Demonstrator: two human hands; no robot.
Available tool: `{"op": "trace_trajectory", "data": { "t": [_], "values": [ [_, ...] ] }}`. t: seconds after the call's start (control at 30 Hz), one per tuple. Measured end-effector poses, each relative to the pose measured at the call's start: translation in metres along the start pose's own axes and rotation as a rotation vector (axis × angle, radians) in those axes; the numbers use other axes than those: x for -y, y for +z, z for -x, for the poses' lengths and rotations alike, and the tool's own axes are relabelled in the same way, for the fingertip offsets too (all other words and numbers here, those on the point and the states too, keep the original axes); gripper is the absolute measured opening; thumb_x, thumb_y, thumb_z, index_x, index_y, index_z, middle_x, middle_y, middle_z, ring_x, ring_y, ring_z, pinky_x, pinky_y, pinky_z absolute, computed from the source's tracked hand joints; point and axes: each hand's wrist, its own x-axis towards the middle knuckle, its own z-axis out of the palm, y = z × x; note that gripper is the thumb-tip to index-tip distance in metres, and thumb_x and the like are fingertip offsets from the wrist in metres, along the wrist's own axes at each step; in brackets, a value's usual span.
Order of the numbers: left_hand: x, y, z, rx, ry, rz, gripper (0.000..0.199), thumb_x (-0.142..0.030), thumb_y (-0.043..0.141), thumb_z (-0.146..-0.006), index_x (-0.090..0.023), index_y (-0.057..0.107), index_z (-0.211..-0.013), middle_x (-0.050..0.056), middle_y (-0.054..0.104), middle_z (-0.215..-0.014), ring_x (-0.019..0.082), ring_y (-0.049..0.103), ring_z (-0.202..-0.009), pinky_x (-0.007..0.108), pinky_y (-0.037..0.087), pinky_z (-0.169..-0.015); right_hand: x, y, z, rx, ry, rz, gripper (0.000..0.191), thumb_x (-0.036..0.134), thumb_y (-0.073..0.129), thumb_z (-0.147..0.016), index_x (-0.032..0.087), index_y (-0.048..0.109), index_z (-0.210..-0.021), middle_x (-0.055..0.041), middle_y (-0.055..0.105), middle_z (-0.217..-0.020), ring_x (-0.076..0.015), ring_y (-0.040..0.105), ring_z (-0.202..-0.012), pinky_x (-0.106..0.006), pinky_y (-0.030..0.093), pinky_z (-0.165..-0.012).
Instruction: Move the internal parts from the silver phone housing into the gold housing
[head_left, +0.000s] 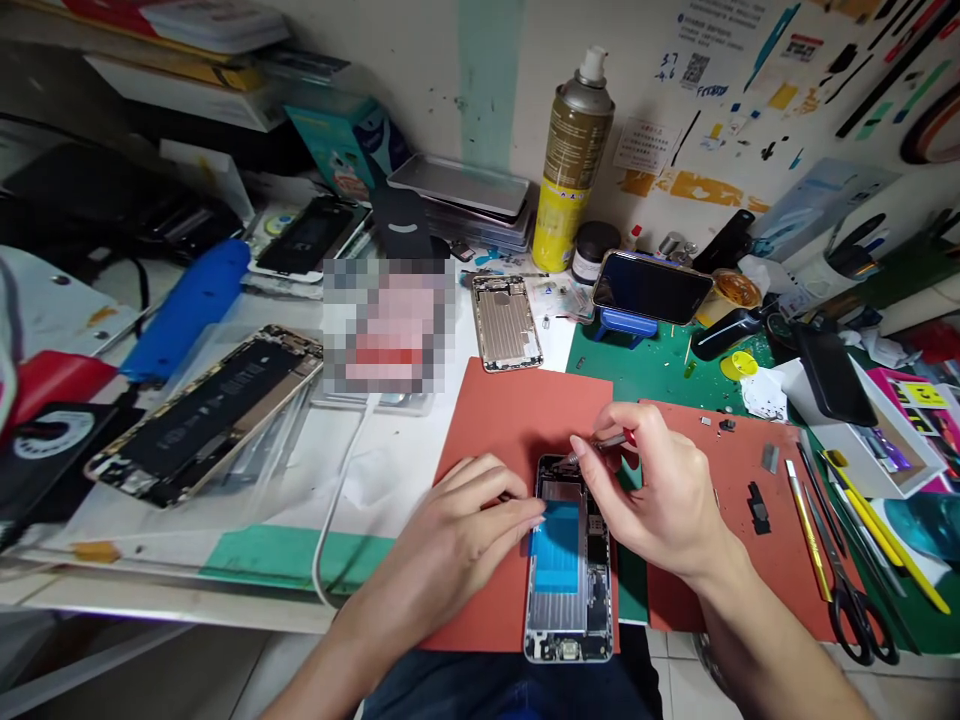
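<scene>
An opened phone housing (559, 612) lies on an orange mat (480, 610) at the table's front edge, its inner parts showing and a blue film (556, 548) along its middle. My left hand (472, 530) rests at the housing's left edge, fingers bent and fingertips together; whatever they may grip is too small to name. Over the housing's top end, my right hand (656, 485) pinches a thin screwdriver (611, 440) with a red part, its tip near the top inner parts.
Scissors (862, 620), tweezers and a yellow tool lie at the right. Behind stand a spray can (574, 160) and a propped phone (651, 287). Another bare housing (506, 322) lies behind the mat. At the left are an opened phone (214, 410) and a white cable (337, 500).
</scene>
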Motion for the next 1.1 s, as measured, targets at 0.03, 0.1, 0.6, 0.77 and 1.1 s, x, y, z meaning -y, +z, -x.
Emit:
{"op": "trace_trajectory", "data": {
  "t": [0.03,0.1,0.6,0.77,1.1],
  "values": [
    [0.0,0.0,0.0002,-0.001,-0.002,0.009,0.016,-0.018,0.061,-0.108,-0.022,0.075,-0.113,0.002,0.068,-0.098,0.019,0.057,-0.091,0.033,0.047,-0.08,0.0007,0.0001,-0.0001,0.001,-0.004,0.002,0.015,0.017,0.065,-0.101,0.022,0.053,-0.109,0.0044,0.064,-0.083,-0.0089,0.061,-0.064,-0.024,0.051,-0.059],
    [0.0001,-0.0002,0.0007,-0.003,-0.004,0.015,0.016,-0.018,0.06,-0.108,-0.022,0.075,-0.112,0.002,0.068,-0.097,0.019,0.056,-0.091,0.033,0.047,-0.079,0.0021,0.0003,-0.0002,0.005,-0.009,0.004,0.016,0.017,0.065,-0.101,0.022,0.053,-0.11,0.004,0.064,-0.084,-0.0091,0.061,-0.064,-0.024,0.051,-0.059],
    [-0.0013,0.0001,0.0007,-0.041,0.011,0.038,0.015,-0.016,0.062,-0.107,-0.02,0.076,-0.108,0.002,0.071,-0.096,0.019,0.056,-0.091,0.034,0.048,-0.08,0.0023,0.0031,0.0022,0.007,-0.063,0.078,0.015,0.016,0.065,-0.102,0.021,0.054,-0.111,0.0017,0.068,-0.083,-0.0127,0.068,-0.067,-0.027,0.052,-0.059],
    [-0.0024,-0.001,-0.0009,-0.042,0.012,0.032,0.017,-0.016,0.06,-0.108,-0.02,0.076,-0.106,0.003,0.072,-0.097,0.02,0.058,-0.091,0.035,0.05,-0.081,0.0035,0.0017,0.0021,0.004,-0.078,0.096,0.014,0.016,0.065,-0.102,0.021,0.055,-0.11,0.0023,0.068,-0.081,-0.0127,0.067,-0.064,-0.027,0.051,-0.057],
    [-0.0023,-0.0016,0.0007,-0.042,-0.007,0.075,0.016,-0.015,0.062,-0.106,-0.02,0.077,-0.106,0.002,0.072,-0.098,0.02,0.057,-0.094,0.035,0.049,-0.082,0.0042,0.0034,0.0011,-0.011,-0.113,0.124,0.016,0.015,0.067,-0.101,0.021,0.055,-0.109,0.0029,0.068,-0.08,-0.012,0.067,-0.061,-0.027,0.05,-0.055]
  ]
}}
